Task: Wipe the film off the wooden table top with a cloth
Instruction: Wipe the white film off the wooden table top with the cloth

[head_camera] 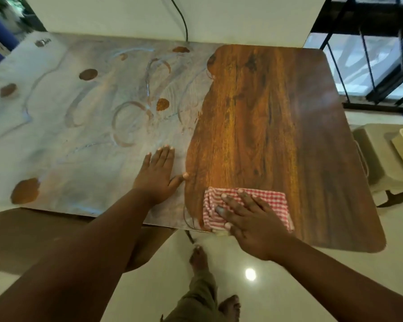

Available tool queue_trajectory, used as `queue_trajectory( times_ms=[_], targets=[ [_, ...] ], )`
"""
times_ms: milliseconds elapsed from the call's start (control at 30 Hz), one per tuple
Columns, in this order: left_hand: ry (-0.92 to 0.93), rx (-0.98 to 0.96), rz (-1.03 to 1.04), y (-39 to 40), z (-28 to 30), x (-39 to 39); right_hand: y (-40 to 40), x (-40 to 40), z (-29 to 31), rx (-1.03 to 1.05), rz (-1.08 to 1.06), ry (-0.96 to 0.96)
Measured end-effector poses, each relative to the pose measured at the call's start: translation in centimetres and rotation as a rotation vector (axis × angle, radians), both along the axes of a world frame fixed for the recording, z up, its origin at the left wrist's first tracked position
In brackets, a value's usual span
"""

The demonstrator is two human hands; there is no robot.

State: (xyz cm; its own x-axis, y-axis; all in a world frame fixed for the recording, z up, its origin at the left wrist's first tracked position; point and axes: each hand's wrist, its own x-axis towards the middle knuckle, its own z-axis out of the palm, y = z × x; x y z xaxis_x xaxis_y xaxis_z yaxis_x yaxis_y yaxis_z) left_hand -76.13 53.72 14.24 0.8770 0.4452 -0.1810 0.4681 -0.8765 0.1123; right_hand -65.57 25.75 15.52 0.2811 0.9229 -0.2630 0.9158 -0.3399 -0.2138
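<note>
The wooden table top (277, 126) shows bare brown grain on its right half. A whitish film (75, 126) with round marks and swirl streaks covers the left half. A red-and-white checked cloth (269, 199) lies flat near the front edge, at the border of the film. My right hand (249, 219) presses flat on the cloth with fingers spread. My left hand (157, 175) rests flat and open on the filmed part, just left of the border, holding nothing.
A white wall with a black cable (182, 19) runs behind the table. A beige plastic stool (379, 163) stands to the right. Black metal railings (368, 66) are at the back right. My feet and a brown seat (21, 238) are below the front edge.
</note>
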Motion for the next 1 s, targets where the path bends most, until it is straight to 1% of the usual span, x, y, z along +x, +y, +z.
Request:
queue_trajectory(
  times_ms=[167, 333, 400, 467, 533, 633, 700, 733, 800, 867, 933, 1000],
  targets=[
    [-0.029, 0.032, 0.027, 0.5, -0.3, -1.2, 2.4, -1.0, 0.2, -0.057, -0.123, -0.050],
    [-0.090, 0.012, 0.023, 1.0, -1.1, -1.0, 7.2, -6.3, 0.2, -0.023, -0.037, 0.003],
    [-0.073, 0.006, -0.035, 0.9, -1.1, -0.9, 7.7, -7.7, 0.3, -0.025, -0.027, 0.017],
    [-0.075, 0.009, -0.145, 1.3, -0.7, -1.0, 7.0, -8.0, 0.8, -0.028, -0.026, 0.010],
    [-0.104, -0.009, -0.228, 2.9, 0.2, -1.2, 6.3, -7.8, 2.0, -0.098, -0.006, 0.000],
    [-0.159, -0.016, -0.263, 7.4, 1.7, -2.4, 5.2, -6.5, 2.7, -0.196, -0.034, -0.035],
    [-0.154, 0.011, -0.261, 11.1, 1.9, -4.0, 5.0, -5.6, 1.9, -0.186, -0.061, 0.014],
    [-0.141, 0.025, -0.251, 12.7, 1.8, -4.9, 5.3, -5.3, 1.7, -0.171, -0.083, 0.000],
    [-0.111, 0.019, -0.229, 15.4, 1.1, -6.7, 7.8, -5.1, 1.1, -0.154, -0.161, -0.050],
    [-0.099, -0.014, -0.218, 16.7, 0.4, -7.6, 11.9, -5.7, 0.8, -0.143, -0.235, -0.049],
    [-0.119, -0.056, -0.223, 16.8, 0.1, -7.6, 15.4, -7.1, 0.7, -0.105, -0.223, -0.030],
    [-0.149, -0.080, -0.251, 16.7, -0.1, -7.6, 16.6, -8.9, 0.4, -0.094, -0.144, 0.017]
  ],
)
